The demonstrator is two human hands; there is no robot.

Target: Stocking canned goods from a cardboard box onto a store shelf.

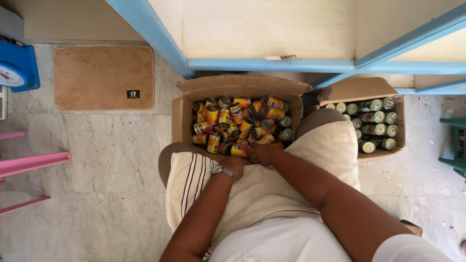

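Yellow-and-red labelled cans [238, 121], heaped loose and every which way in an open cardboard box [242, 86] on the floor, filling it almost to the near edge. Right hand [263, 154] down at that near edge, fingers closed on one can [253, 158]. Left hand [235, 166] just beside, wristwatch [224, 171] showing, grip hidden, so cannot tell. Judging by the full heap, little taken out so far, most left. Further right, second cardboard box [361, 91] with green cans [376, 123] laid in neat rows. Beyond: tan doormat [103, 76], blue scale [17, 68], pink rails [34, 162], marble tiles [111, 160].
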